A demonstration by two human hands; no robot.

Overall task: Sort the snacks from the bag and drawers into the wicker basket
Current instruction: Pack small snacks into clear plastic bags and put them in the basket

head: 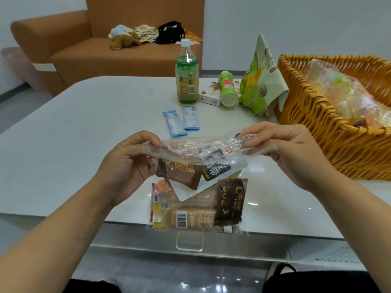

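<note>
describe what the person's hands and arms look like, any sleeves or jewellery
Both arms are bare from the bottom of the frame up to the hands, with no sleeve in view. The left hand and right hand wear no gloves, and no rings, watch or bracelet show on the fingers or wrists. No markings are visible on either forearm. Fingernails that show look short and unpainted.
</note>
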